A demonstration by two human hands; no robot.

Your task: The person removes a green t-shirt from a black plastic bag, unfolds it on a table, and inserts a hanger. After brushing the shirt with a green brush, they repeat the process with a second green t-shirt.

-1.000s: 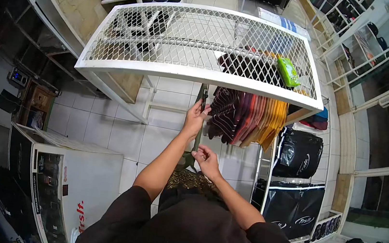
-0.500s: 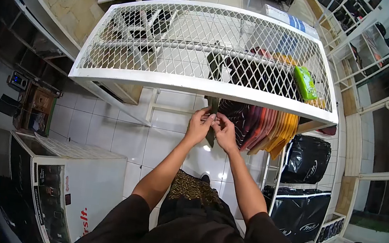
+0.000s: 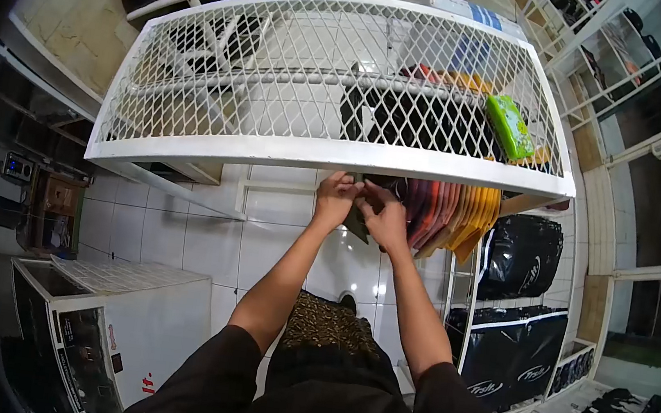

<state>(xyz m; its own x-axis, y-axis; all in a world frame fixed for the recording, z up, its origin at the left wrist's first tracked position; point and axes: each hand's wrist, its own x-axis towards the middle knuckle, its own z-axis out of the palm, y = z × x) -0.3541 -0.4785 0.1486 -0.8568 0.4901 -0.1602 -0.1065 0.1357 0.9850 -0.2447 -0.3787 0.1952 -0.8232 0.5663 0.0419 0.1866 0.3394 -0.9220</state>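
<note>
Below the front rail of a white mesh-topped rack [image 3: 296, 149], a dark olive-green garment [image 3: 356, 224] hangs with its edge towards me. My left hand [image 3: 335, 200] is closed in a pinch on its upper part. Close beside it, my right hand [image 3: 384, 218] has bent fingers pinching at the same garment, the fingertips of both hands nearly meeting. Just right of my hands hangs a row of maroon, orange and yellow garments [image 3: 465, 215], with darker ones partly hidden under the mesh. Exactly what part of the cloth is between my fingers cannot be made out.
A green packet [image 3: 510, 128] lies on the mesh top. Black printed bags [image 3: 520, 259] fill a shelf at the right. A white printed cabinet [image 3: 161, 309] stands at the lower left, a wooden box [image 3: 58, 206] farther left. White floor tiles [image 3: 277, 241] lie below.
The view has shifted, so the rack looks nearer and lower. My hands stay at the olive garment, now closer under the rail, with the right fingers slightly more spread.
</note>
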